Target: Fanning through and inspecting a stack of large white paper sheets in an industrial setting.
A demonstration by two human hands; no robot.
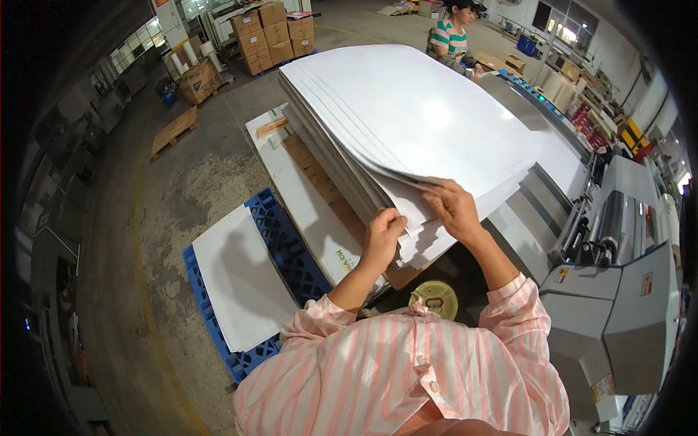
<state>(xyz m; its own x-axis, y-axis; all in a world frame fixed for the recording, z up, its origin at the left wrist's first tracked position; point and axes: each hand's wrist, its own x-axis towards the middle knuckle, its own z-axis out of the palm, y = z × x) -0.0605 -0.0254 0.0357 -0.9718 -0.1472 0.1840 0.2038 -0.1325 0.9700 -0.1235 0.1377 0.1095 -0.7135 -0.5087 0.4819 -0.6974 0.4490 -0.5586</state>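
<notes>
A tall stack of large white sheets (422, 94) stands in front of me, its near edges uneven. My right hand (452, 209) pinches the lifted near corner of several top sheets, which curl up from those below. At the stack's near left corner, my left hand (384, 234) is closed, fingers curled against the edges of the lower sheets (407, 200). Whether a sheet lies between its fingertips is hidden. Both forearms, in pink striped sleeves, reach forward over the near side.
A blue plastic pallet (273, 218) with white sheets (240, 280) lies at the left. A grey machine with rollers (611, 225) stands close at the right. Beyond the stack a person in a striped shirt (449, 36) works. Cardboard boxes (273, 36) and a wooden pallet (174, 131) are farther back.
</notes>
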